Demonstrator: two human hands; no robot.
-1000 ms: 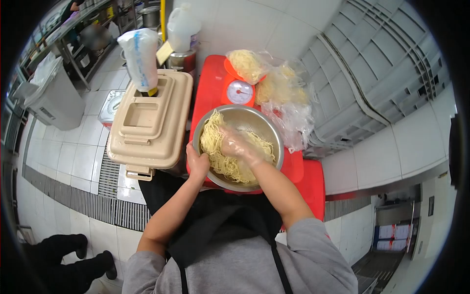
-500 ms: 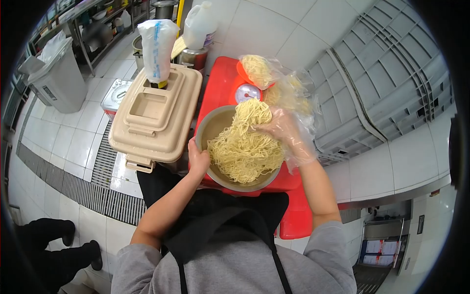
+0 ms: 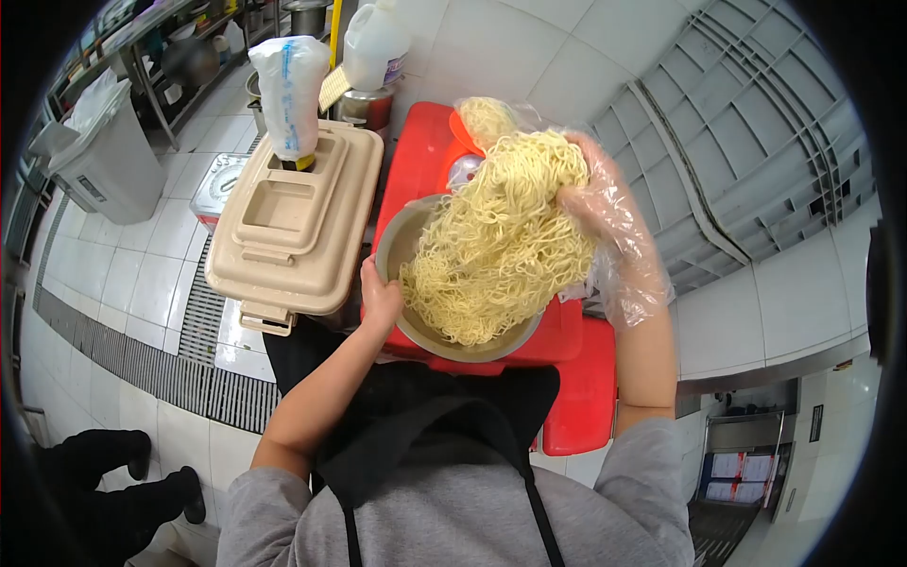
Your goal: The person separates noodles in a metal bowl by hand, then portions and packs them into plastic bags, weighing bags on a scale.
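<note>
A big tangle of pale yellow noodles (image 3: 501, 236) stretches up out of a metal bowl (image 3: 404, 236). My right hand (image 3: 605, 198), in a clear plastic glove, is closed around the upper end of the noodles, above and to the right of the bowl. The lower strands still lie in the bowl. My left hand (image 3: 382, 298) is bare and grips the bowl's left rim. Under the bowl is a red stool-like surface (image 3: 420, 132). Behind the raised noodles, a kitchen scale (image 3: 464, 171) with an orange pan is partly hidden, and a bag of noodles (image 3: 488, 121) rests on it.
Left of the bowl stands a beige lidded bin (image 3: 283, 236) with a plastic-wrapped bottle (image 3: 291, 99) on top. A white jug (image 3: 376, 47) sits behind it. Grey plastic crates (image 3: 718, 142) line the right side. Another person's dark-trousered legs (image 3: 104, 472) show at lower left.
My right hand has risen and moved right, pulling a larger mass of noodles up from the bowl. The noodles now cover most of the scale. My left hand stays on the rim.
</note>
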